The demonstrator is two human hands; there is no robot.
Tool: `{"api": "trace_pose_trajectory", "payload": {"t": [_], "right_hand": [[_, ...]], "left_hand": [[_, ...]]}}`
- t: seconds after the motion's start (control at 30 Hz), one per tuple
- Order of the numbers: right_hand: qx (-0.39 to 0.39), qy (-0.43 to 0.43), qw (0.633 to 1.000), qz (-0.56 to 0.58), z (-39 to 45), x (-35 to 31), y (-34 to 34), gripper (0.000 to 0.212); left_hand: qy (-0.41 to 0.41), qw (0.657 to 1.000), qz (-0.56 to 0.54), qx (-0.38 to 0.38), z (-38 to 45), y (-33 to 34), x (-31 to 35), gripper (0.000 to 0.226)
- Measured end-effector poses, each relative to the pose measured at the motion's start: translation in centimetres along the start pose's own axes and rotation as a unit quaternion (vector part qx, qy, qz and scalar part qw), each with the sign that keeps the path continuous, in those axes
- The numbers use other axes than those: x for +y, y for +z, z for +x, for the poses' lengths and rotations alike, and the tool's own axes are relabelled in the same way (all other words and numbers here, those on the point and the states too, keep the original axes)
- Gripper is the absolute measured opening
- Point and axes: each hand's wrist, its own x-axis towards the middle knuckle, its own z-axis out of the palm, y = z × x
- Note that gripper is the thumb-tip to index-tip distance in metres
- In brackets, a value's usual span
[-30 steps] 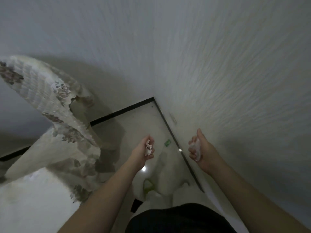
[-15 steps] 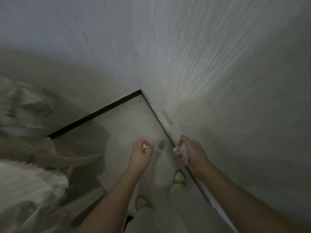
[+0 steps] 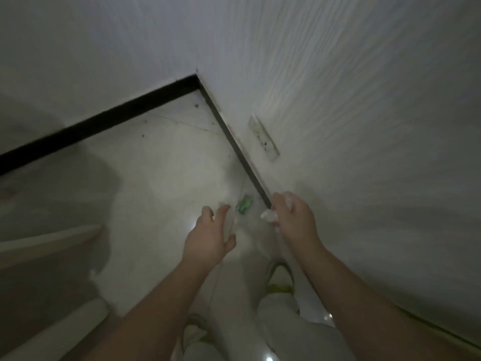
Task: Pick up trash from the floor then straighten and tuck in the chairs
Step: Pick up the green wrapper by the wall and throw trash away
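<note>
A small green wrapper point(image 3: 244, 203) lies on the pale tiled floor point(image 3: 166, 178), close to the black baseboard point(image 3: 242, 157) of the right wall. My left hand point(image 3: 208, 237) hovers just short of the wrapper, seen from its back, with the fingers spread and a pale blur by the fingertips. My right hand point(image 3: 294, 217) is to the right of the wrapper, above the baseboard. It is closed on a crumpled white paper point(image 3: 269, 217) that sticks out on its left side.
Two white walls meet in a corner point(image 3: 196, 74) ahead. A wall socket point(image 3: 263, 138) sits low on the right wall. Pale furniture rails point(image 3: 49, 241) reach in from the left. My shoes point(image 3: 279, 280) stand below the hands.
The view has dropped towards the floor corner and the patterned cloth has left the frame. My left hand went from pinching a white scrap to spread fingers near the green wrapper.
</note>
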Motion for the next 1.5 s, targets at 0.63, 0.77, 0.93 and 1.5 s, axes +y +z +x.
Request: {"api": "trace_pose_trajectory", "payload": {"t": [0.63, 0.77, 0.93, 1.5], "right_hand": [[0.034, -0.014, 0.990, -0.136, 11.8, 13.3, 11.4, 0.038], [0.009, 0.018, 0.995, -0.099, 10.7, 12.1, 10.7, 0.038], [-0.009, 0.033, 0.995, -0.092, 8.4, 10.8, 9.7, 0.036], [-0.096, 0.085, 0.992, -0.006, -12.5, -6.0, -0.4, 0.032]], "left_hand": [[0.022, 0.992, 0.071, -0.105, 18.2, 20.2, -3.4, 0.081], [-0.016, 0.995, 0.018, -0.098, 17.4, 21.6, -3.7, 0.048], [-0.002, 0.993, 0.009, -0.120, 14.6, 20.1, -3.4, 0.033], [-0.284, 0.894, -0.347, -0.025, -10.7, -10.1, 1.7, 0.011]]}}
